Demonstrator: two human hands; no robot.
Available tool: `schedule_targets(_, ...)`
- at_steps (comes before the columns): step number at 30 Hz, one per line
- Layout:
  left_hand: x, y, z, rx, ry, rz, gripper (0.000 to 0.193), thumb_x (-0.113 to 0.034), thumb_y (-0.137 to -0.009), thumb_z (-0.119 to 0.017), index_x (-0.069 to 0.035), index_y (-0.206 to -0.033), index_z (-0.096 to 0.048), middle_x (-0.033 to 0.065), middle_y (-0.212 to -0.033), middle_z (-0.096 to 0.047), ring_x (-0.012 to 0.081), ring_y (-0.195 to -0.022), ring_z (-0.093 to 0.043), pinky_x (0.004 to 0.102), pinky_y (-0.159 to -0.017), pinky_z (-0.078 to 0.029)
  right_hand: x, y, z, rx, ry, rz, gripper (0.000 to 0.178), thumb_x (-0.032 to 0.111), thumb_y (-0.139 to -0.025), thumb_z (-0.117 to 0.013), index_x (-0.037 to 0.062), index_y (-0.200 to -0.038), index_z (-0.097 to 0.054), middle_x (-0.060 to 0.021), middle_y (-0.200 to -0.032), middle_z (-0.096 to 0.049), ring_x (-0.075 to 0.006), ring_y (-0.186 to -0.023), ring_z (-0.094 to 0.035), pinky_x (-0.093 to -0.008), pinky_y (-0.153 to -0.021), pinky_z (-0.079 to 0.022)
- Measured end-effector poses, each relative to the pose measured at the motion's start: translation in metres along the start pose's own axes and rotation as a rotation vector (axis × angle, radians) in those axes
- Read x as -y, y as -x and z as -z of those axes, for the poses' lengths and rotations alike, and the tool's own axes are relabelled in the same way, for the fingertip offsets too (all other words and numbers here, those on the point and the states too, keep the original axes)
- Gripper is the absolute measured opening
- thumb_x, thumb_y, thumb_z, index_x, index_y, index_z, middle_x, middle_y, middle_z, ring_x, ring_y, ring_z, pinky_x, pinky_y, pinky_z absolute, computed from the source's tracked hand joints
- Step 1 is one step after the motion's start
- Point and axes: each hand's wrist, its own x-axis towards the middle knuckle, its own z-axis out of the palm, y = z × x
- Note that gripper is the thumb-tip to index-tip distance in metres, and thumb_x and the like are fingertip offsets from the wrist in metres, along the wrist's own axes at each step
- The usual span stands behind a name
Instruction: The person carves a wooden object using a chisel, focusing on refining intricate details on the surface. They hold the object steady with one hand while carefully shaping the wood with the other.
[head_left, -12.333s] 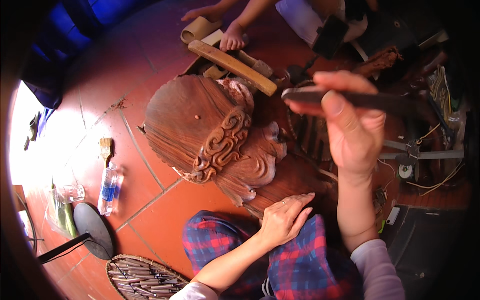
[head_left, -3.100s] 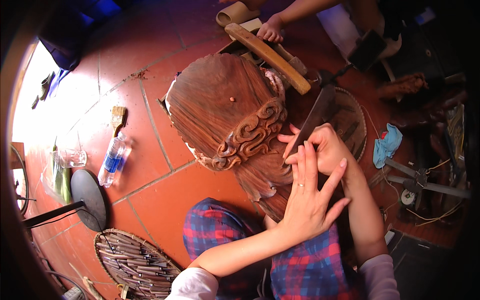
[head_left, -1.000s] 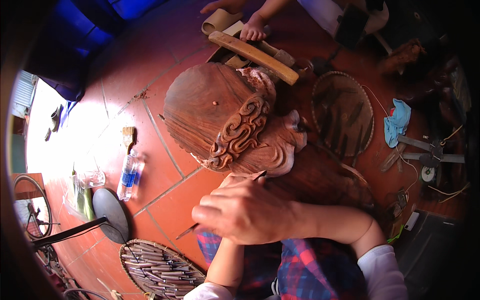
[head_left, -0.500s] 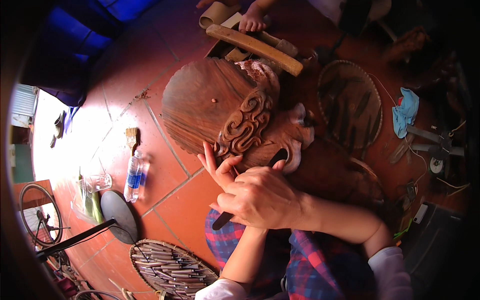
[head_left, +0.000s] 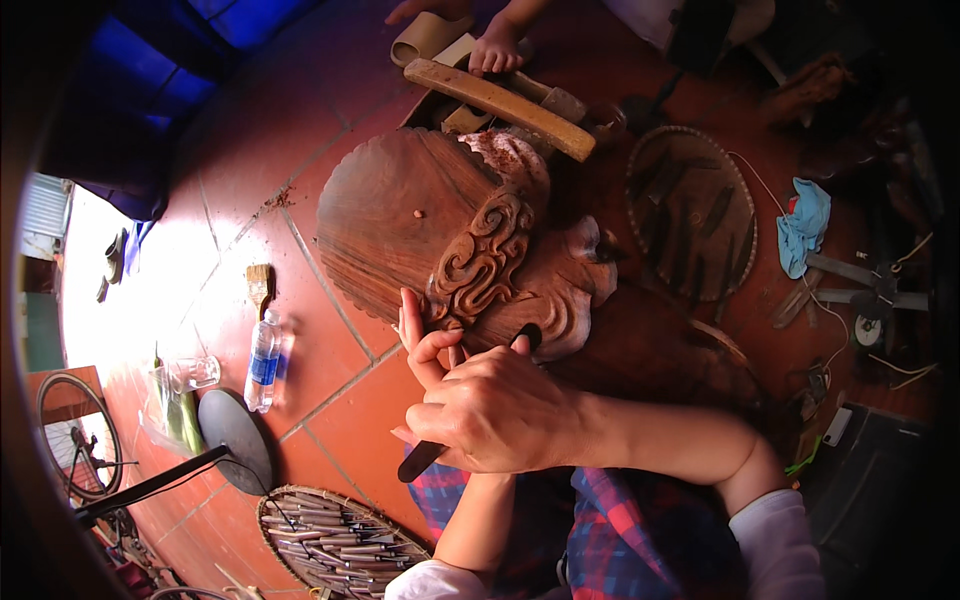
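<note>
A carved reddish-brown wood piece [head_left: 375, 220] with a scalloped edge and swirling relief [head_left: 485, 250] lies before my knees. My right hand [head_left: 500, 405] is closed in a fist around a long dark carving tool [head_left: 420, 461]. One end of the tool sticks out at the lower left and the other beside my thumb, against the wood. My left hand [head_left: 425, 345] is crossed beneath the right. Its forefinger stretches along the lower edge of the carving and another finger is bent. Its palm is hidden, and whether it also touches the tool cannot be seen.
A basket of several wood-handled tools [head_left: 330, 540] stands at lower left. Nearby are a round dark lamp base [head_left: 235, 440], a water bottle [head_left: 263, 362] and a brush [head_left: 260, 285]. Beyond the carving lie a wooden mallet-like bar [head_left: 500, 105] and another person's foot [head_left: 497, 50]. A round tray [head_left: 690, 215] sits right.
The whole view has shifted slightly. My hands and the tool have moved a little left with the view, keeping nearly the same grip against the carving.
</note>
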Motion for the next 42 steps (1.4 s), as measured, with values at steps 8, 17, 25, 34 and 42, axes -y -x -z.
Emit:
schedule_targets(8, -0.001, -0.001, 0.0, 0.078, 0.251, 0.126, 0.057, -0.028, -0.077, -0.073, 0.001, -0.119, -0.048, 0.0166, -0.143, -0.039, 0.0278, -0.134, -0.035, 0.0405, -0.113, -0.026, 0.001, -0.002, 0.0, 0.031, 0.002, -0.022, 0.029, 0.025, -0.082, -0.068, 0.002, -0.069, -0.056, -0.0263, -0.088, -0.057, -0.0322, -0.062, -0.064, -0.0406, -0.054, -0.049)
schedule_targets(17, -0.004, -0.005, 0.002, 0.078, 0.173, 0.05, 0.056, -0.019, -0.072, -0.076, 0.0, -0.116, -0.048, 0.0166, -0.143, -0.04, 0.0267, -0.131, -0.038, 0.0385, -0.11, -0.03, 0.003, -0.009, 0.005, 0.219, 0.021, -0.142, 0.029, 0.021, -0.072, -0.071, 0.0027, -0.09, -0.057, -0.0232, -0.119, -0.05, -0.0261, -0.086, -0.056, -0.0345, -0.072, -0.048)
schedule_targets(25, -0.001, -0.004, 0.001, 0.086, 0.176, 0.037, 0.058, -0.011, -0.066, -0.08, -0.001, -0.114, -0.048, 0.0165, -0.143, -0.041, 0.0257, -0.129, -0.042, 0.0368, -0.108, -0.033, -0.005, -0.005, 0.003, 0.191, 0.083, -0.175, 0.024, 0.022, -0.074, -0.07, 0.0031, -0.081, -0.057, -0.0249, -0.111, -0.053, -0.0271, -0.077, -0.061, -0.0358, -0.066, -0.05)
schedule_targets(34, 0.001, -0.004, 0.005, 0.096, 0.053, -0.063, 0.061, -0.002, -0.061, -0.083, -0.003, -0.111, -0.048, 0.0165, -0.143, -0.042, 0.0247, -0.126, -0.045, 0.0349, -0.105, -0.037, 0.01, -0.003, 0.006, -0.032, -0.124, -0.062, 0.025, 0.021, -0.081, -0.069, 0.0051, -0.068, -0.054, -0.011, -0.063, -0.058, -0.0274, -0.064, -0.065, -0.0386, -0.055, -0.049)
schedule_targets(42, 0.01, -0.006, 0.008, 0.107, 0.136, -0.025, 0.079, -0.014, -0.054, -0.09, -0.002, -0.12, -0.049, 0.0159, -0.137, -0.048, 0.0245, -0.127, -0.046, 0.0344, -0.108, -0.033, 0.013, -0.002, -0.001, -0.17, 0.002, -0.017, 0.024, 0.022, -0.082, -0.068, 0.0072, -0.071, -0.053, -0.009, -0.064, -0.057, -0.0251, -0.059, -0.061, -0.0374, -0.055, -0.048)
